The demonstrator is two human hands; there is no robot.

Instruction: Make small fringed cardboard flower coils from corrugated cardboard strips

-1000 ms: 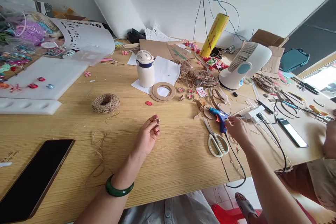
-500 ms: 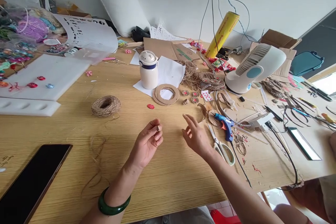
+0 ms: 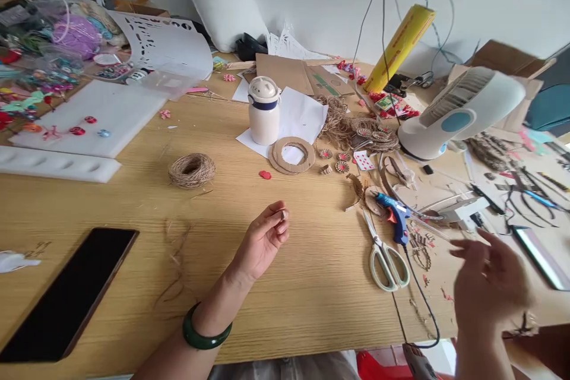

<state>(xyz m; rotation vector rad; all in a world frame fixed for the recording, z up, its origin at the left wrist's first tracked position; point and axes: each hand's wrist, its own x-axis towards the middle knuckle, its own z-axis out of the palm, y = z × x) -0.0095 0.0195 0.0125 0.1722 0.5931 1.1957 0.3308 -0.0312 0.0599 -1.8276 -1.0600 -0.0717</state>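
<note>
My left hand (image 3: 262, 243), with a green bangle (image 3: 205, 332) on its wrist, pinches a small piece of cardboard (image 3: 284, 214) between thumb and forefinger above the table. Far to the right is my right hand (image 3: 492, 279), blurred by motion, its fingers apart with nothing seen in them. Between the hands lie scissors (image 3: 386, 261) and a blue glue gun (image 3: 396, 218) with its cable. Beyond my left hand are small red discs (image 3: 265, 174), cardboard rings (image 3: 291, 155) and a coil of twine (image 3: 192, 170).
A white bottle (image 3: 264, 116) stands on paper at the back. Several small corrugated rosettes (image 3: 342, 161) lie by a playing card (image 3: 364, 160). A white fan (image 3: 463, 110) stands at the right, with pliers and cables before it. A phone (image 3: 71, 291) lies at the left.
My right hand has swung away to the right, past the scissors and glue gun. The left hand keeps its pinch on the cardboard piece. The view has shifted slightly.
</note>
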